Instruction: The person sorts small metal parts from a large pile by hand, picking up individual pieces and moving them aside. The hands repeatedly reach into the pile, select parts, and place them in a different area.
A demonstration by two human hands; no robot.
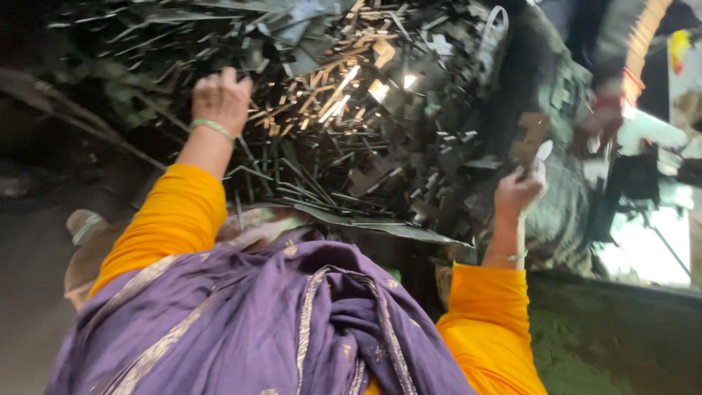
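My left hand (221,95) rests on the big heap of thin dark and shiny metal scrap strips (351,124), at its left side, with the fingers curled down into the pieces; I cannot tell if they close on any strip. On this wrist I wear a green bangle (213,128). My right hand (518,192) is at the right edge of the heap, closed around a small pale flat piece of metal (542,153) that stands up from my fingers. A thin bracelet (510,257) is on that wrist. Both my arms are in orange sleeves (170,219), and a purple cloth with golden border (292,322) hangs in front of me, below the heap.
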